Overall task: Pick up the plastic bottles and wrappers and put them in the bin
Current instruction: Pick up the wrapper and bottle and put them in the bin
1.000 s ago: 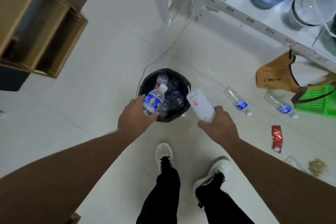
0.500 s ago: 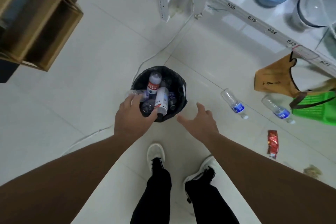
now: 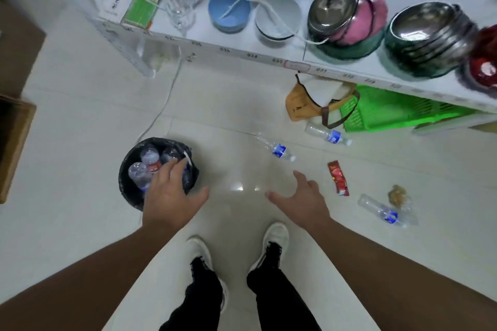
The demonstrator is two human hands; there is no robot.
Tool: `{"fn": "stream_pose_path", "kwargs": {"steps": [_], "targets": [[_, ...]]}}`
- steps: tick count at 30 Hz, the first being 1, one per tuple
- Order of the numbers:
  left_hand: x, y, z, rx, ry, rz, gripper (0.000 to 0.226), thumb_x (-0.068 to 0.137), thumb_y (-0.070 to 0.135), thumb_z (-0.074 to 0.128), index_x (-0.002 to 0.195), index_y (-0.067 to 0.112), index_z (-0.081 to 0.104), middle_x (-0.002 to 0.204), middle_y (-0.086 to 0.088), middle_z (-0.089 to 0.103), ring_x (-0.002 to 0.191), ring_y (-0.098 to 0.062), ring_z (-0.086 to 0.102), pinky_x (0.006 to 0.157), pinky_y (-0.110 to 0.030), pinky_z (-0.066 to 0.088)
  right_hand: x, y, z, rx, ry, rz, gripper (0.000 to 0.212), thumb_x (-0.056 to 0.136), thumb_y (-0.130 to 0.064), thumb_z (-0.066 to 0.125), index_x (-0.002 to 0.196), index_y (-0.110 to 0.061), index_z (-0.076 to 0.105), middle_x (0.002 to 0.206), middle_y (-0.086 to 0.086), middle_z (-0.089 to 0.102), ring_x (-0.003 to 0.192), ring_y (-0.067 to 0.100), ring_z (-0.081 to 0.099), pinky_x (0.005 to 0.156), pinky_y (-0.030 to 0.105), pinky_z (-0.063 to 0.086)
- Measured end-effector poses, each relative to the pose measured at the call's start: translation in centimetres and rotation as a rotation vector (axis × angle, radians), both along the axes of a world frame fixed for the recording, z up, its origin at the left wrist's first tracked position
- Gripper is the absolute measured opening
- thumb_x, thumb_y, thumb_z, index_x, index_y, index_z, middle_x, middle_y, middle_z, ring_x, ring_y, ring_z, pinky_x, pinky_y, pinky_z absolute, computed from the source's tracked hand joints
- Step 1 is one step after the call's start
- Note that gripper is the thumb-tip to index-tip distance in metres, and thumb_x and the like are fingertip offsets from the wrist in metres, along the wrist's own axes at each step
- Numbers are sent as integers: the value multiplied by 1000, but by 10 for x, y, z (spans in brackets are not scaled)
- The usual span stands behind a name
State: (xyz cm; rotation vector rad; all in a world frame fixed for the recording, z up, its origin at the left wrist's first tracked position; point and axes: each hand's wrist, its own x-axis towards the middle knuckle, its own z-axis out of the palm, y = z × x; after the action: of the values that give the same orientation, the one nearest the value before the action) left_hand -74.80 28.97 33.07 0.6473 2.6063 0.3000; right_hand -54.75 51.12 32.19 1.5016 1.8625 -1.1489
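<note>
Now turned toward floor litter, both hands (image 3: 172,196) (image 3: 304,200) spread and holding nothing, nearest bottle (image 3: 277,148) lying slantwise just beyond right hand.

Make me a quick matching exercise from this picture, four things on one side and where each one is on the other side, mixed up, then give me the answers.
Things:
1. red wrapper
2. blue bowl
3. green basket
4. bottle with the red label

Places:
A. inside the black bin
B. on the floor, just beyond the right hand
C. on the floor under the white shelf
D. on top of the white shelf

Pairs: 1-B, 2-D, 3-C, 4-A
</note>
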Motion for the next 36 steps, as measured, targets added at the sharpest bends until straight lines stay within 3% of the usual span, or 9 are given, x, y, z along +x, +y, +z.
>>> {"fn": "stream_pose_path", "kwargs": {"steps": [7,14,24,36], "targets": [[45,88,6,53,-61,-218,95,77,52,86,158,21,48,162,-11,44,150,-32,40,124,-50,33,81,35,15,38,-9,-212,116,67,-87,68,164,-40,26,159,6,38,140,34,49,108,50,49],[67,136,-9,34,-101,-486,99,73,80,59,159,34,40,166,-1,38,149,-27,38,122,-47,37,150,35,23,74,-99,-430,114,68,-84,70,164,-38,28,156,5,40,139,35,50,108,50,49],[93,177,1,-5,-78,-802,99,71,81,60,157,38,36,164,3,39,144,-26,45,114,-48,44,204,4,52,118,-117,-715,112,69,-81,71,163,-43,25,154,2,38,139,33,49,107,49,49],[181,183,-3,-62,-81,-814,98,70,80,59,157,41,35,159,1,43,137,-30,48,107,-50,48,289,1,27,71,-82,-740,113,69,-81,72,164,-42,24,155,3,37,139,33,50,104,47,51]]}}
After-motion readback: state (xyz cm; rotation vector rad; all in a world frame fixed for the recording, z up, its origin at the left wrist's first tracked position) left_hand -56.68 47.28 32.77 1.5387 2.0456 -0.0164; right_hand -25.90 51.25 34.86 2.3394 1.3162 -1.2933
